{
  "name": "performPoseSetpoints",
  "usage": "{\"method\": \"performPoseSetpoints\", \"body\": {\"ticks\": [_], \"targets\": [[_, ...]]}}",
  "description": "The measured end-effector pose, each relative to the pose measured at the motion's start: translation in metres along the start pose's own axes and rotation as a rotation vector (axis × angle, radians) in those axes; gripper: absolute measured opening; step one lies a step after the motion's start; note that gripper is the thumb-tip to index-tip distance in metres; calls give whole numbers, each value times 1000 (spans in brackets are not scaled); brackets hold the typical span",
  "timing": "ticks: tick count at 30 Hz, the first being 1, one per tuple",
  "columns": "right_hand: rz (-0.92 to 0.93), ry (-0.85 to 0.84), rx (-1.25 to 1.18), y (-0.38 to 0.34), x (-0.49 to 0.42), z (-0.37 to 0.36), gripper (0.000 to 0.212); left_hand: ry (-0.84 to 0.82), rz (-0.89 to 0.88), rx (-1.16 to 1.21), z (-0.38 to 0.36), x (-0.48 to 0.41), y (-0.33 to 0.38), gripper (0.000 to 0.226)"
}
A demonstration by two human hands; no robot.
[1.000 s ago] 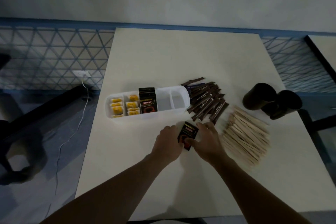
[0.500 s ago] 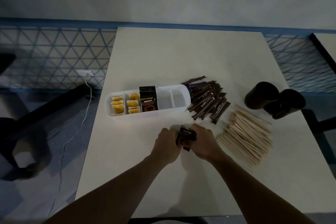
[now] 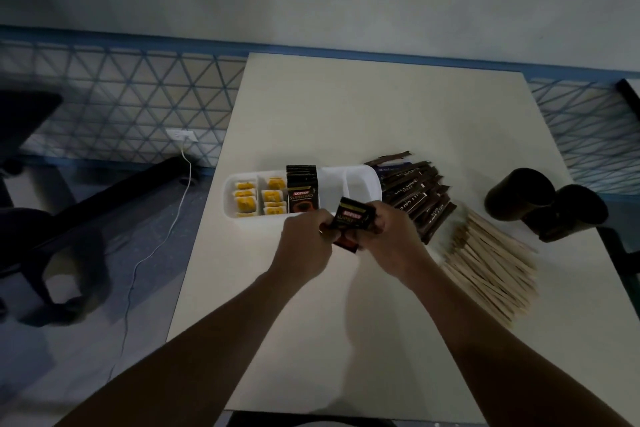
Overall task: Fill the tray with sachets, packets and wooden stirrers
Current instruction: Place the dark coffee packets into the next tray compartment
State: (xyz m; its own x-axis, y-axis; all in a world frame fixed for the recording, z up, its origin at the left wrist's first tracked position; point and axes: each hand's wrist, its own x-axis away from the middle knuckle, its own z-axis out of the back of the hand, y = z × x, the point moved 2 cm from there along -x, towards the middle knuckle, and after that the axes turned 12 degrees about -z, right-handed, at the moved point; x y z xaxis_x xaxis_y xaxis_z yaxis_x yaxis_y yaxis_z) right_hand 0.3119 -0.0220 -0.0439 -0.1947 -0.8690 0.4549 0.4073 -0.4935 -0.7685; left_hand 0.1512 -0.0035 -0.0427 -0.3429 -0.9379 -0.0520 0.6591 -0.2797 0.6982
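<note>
Here, right hand [image 3: 394,239] curled round sachets [image 3: 353,217]

"KOPIKO SUPREMO" on the black packets [image 3: 302,197] in the tray [image 3: 362,174]; "KOPIKO" on the held packets [image 3: 352,217]

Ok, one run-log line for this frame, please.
left hand, right hand: grip packet stack | tray: yellow sachets, upright packets inside | stirrers: piled on table

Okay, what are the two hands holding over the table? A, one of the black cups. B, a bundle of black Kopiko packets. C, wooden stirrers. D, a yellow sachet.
B: the left hand and the right hand both grip the black Kopiko packets between them, just in front of the white tray.
</note>
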Motion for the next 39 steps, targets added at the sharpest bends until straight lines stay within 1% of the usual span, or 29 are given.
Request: {"method": "performPoseSetpoints", "body": {"ticks": [3,8,11,13,17,20,22,24,26,31,36,39], "targets": [[9,22,19,-19,-6,-4,13,70,-8,12,15,-7,-2,5],[89,64,132,-48,-15,-13,6,123,34,17,41,-17,-9,8],[120,102,170,-61,-23,-19,6,167,90,40,59,-22,-21,21],[138,145,193,-68,-27,-23,8,151,109,-42,68,-25,-31,33],[154,175,281,-80,-33,-34,11,14,183,-214,80,-29,-53,65],[158,157,380,-84,-38,-45,12,-149,218,-312,82,-31,-66,88],[156,146,426,-83,-45,-53,15,-253,264,-317,81,-31,-72,100],[145,135,491,-82,-49,-58,17,-308,292,-301,79,-32,-75,107],[133,120,520,-82,-52,-62,19,-313,296,-279,78,-33,-76,110],[135,89,540,-86,-55,-64,23,-285,260,-279,76,-36,-81,108],[176,83,604,-84,-55,-65,21,-275,245,-266,78,-38,-83,106],[176,100,527,-85,-52,-63,20,-279,243,-260,78,-38,-83,106]]}}
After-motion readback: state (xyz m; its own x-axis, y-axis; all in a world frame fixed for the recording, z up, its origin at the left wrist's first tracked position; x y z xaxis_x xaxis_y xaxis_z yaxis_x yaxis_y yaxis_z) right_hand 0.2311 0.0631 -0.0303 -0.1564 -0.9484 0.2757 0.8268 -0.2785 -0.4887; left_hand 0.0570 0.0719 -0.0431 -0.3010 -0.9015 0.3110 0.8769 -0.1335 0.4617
